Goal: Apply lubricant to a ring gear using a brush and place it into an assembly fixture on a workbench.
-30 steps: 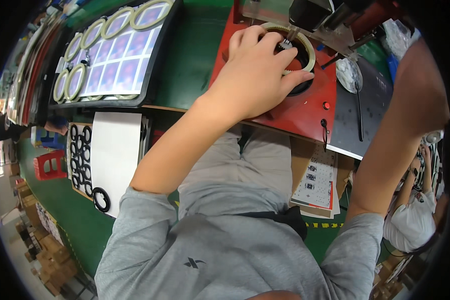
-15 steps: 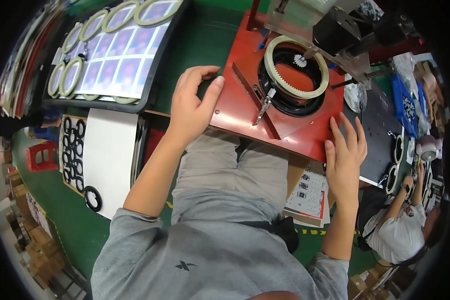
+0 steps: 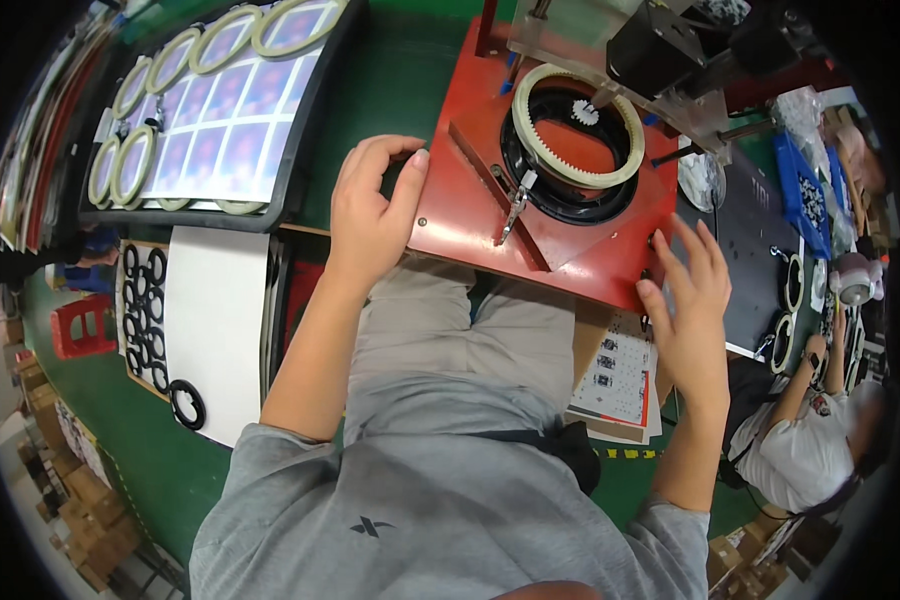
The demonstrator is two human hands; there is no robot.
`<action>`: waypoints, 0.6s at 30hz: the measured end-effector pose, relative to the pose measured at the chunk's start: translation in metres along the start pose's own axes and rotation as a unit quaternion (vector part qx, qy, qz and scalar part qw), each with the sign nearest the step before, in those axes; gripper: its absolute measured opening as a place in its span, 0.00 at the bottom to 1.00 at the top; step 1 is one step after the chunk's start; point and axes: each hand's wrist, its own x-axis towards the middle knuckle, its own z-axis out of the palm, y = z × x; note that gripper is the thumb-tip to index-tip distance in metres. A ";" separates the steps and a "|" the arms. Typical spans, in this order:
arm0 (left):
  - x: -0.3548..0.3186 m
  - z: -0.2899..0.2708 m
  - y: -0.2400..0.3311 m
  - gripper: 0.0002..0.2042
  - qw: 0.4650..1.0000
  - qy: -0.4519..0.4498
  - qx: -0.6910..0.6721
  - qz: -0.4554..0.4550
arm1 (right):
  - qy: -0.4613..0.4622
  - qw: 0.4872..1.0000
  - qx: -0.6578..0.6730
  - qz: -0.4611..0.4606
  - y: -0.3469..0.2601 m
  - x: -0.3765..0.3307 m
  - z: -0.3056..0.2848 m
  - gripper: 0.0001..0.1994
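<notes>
The left hand clasped the red plate's near-left corner, the right hand, fingers spread, touched its opposite corner, the toothed ring seated between them.

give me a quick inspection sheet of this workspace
surface: green bench, partly covered by trays and a fixture
job's things: red fixture plate carrying a cream toothed ring in a black seat, a small metal clamp beside it
clutter: black tray of cream rings, white sheet, row of black rings, printed papers
fingers: left hand grips the plate's left edge; right hand open, fingers spread at the plate's right corner
cables: nothing seen
surroundings: co-worker seated at right, cardboard boxes on the floor, red stool at left
</notes>
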 end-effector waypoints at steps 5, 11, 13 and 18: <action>0.002 -0.001 -0.002 0.09 1.000 -0.012 0.004 0.006 | 0.136 0.988 0.071 -0.005 -0.003 0.006 0.000 0.20; 0.011 -0.009 0.012 0.11 0.996 -0.016 -0.058 -0.067 | 0.197 0.963 0.176 -0.047 -0.020 0.031 0.005 0.15; 0.020 -0.013 0.040 0.10 0.994 0.005 0.031 0.102 | 0.209 0.956 0.199 -0.055 -0.027 0.043 0.006 0.15; 0.028 0.012 0.080 0.07 0.958 -0.062 0.053 0.277 | 0.237 0.946 0.166 -0.150 -0.032 0.072 0.013 0.15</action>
